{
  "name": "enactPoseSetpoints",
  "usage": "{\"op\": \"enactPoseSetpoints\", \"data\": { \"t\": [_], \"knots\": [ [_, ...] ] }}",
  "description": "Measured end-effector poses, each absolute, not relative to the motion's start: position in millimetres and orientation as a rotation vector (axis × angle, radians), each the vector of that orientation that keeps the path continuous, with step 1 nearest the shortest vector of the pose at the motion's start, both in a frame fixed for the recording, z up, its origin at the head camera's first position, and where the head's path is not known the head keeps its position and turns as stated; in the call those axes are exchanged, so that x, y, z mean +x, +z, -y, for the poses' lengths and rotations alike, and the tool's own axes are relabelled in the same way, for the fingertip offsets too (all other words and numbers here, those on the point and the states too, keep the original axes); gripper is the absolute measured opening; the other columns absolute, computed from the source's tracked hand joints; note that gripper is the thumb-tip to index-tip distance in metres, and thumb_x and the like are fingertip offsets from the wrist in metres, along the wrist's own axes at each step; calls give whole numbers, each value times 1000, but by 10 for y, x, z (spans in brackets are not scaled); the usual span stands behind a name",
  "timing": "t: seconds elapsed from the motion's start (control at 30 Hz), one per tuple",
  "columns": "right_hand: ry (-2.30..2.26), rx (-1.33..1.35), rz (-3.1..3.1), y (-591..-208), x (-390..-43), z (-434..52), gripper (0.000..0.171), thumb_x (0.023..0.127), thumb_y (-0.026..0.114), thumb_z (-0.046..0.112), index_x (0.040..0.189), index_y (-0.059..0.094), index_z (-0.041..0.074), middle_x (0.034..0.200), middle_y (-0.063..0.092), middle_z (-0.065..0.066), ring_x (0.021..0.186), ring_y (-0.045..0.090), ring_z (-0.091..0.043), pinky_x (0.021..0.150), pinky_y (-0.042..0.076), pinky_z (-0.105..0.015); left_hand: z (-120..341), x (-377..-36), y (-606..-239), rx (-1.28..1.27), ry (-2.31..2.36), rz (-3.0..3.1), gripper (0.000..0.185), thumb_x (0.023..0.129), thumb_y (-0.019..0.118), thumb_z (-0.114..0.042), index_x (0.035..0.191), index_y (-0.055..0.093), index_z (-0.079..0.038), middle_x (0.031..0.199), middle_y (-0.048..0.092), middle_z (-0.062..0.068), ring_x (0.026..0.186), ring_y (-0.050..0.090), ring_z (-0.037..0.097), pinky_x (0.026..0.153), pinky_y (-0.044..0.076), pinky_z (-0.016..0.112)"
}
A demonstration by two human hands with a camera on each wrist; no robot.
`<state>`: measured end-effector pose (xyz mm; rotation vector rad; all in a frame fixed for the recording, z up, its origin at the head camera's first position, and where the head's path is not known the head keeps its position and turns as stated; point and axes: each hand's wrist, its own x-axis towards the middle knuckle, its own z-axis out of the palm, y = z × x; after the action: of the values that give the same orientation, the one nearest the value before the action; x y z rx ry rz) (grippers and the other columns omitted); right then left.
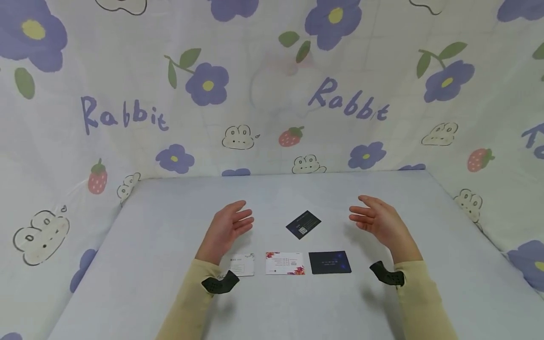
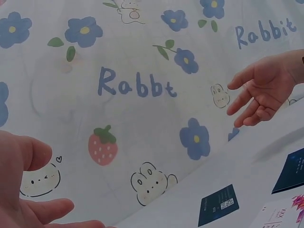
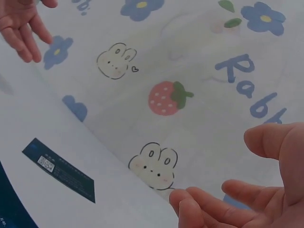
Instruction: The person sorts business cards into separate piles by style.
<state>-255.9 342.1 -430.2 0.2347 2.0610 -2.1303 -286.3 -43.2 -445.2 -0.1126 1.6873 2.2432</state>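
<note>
Both hands' grips [image 1: 229,225] [image 1: 378,219] hover apart, flanking the dark card [image 1: 303,224].

On the table [image 1: 148,264], three cards sit in a row: left card [image 1: 242,265], middle card [image 1: 285,263], right card [image 1: 329,262]. A fourth card [image 1: 303,224] lies at 12 o'clock from the middle one

Only word you can actually read is "Rabbit", handwritten-style in purple and repeated across the flowery backdrop cloth [image 1: 272,94]. The dark card [image 1: 303,224] lying askew has a QR code plus tiny lines, too small to make out. Print on the floral card [image 1: 285,263] is unreadable too.
</note>
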Motion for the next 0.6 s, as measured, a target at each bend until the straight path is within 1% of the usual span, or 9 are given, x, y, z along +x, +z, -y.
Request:
{"op": "enactPoseSetpoints", "data": {
  "t": [0.17,0.37,0.6],
  "knots": [
    [-2162,224,-2019,-4302,-2576,-3421,79,107,49,43,162,11,0,98,72,13,91,73,-5,79,57,-20,439,-2867,-4436,-131,2245,-1688,55,108,47,-30,157,33,-8,158,42,24,144,46,43,116,43,45],
    [-2136,216,-2048,-4330,-2581,-3405,79,107,48,44,161,13,0,100,72,13,92,72,-5,80,57,-20,440,-2867,-4430,-132,2251,-1694,54,108,47,-29,156,35,-7,155,46,22,142,49,41,116,44,45],
    [-2108,216,-2067,-4345,-2595,-3345,77,107,49,43,160,16,-1,99,72,12,91,72,-6,79,57,-20,432,-2860,-4445,-95,2252,-1686,54,108,46,-29,156,34,-7,158,42,24,143,46,43,118,41,46]
  ]
}}
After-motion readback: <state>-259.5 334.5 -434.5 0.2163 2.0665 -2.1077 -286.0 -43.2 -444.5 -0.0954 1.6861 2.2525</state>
